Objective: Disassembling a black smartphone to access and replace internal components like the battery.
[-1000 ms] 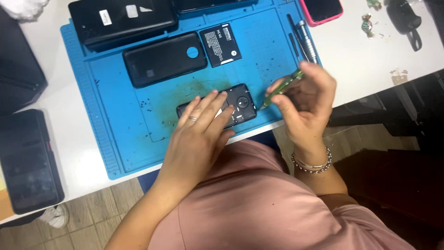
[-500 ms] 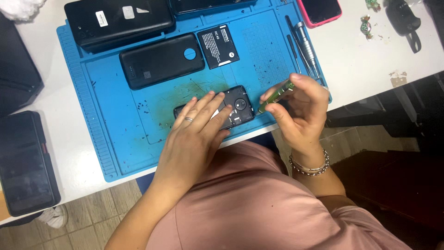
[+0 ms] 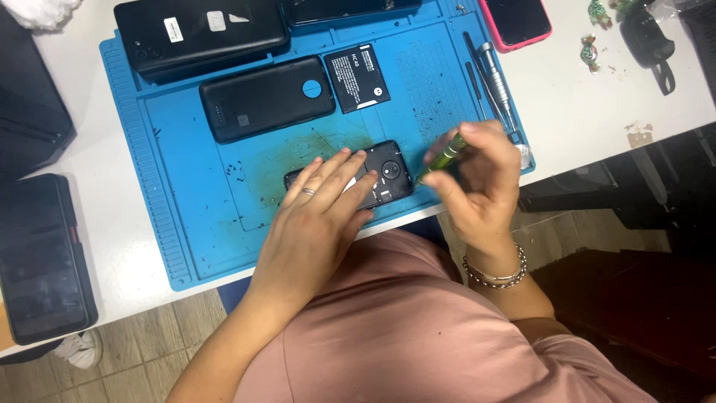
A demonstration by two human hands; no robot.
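A small black phone [image 3: 388, 177] with its back cover off lies face down near the front edge of a blue work mat [image 3: 194, 231]. My left hand [image 3: 317, 216] lies flat on the phone's left part, a ring on one finger, pressing it to the mat. My right hand [image 3: 481, 186] holds a green screwdriver [image 3: 441, 158] with its tip pointing down-left toward the phone's right edge. A bracelet circles my right wrist.
On the mat lie a black back cover [image 3: 265, 97], a black battery [image 3: 356, 77], a larger black phone [image 3: 201, 33] and slim metal tools [image 3: 492, 78]. A pink-cased phone [image 3: 516, 21] sits at the back right. Black devices [image 3: 41, 257] rest at the table's left. The table edge runs just below my hands.
My right hand has moved the green screwdriver down and left, closer to the phone's right edge. My left hand stays on the phone.
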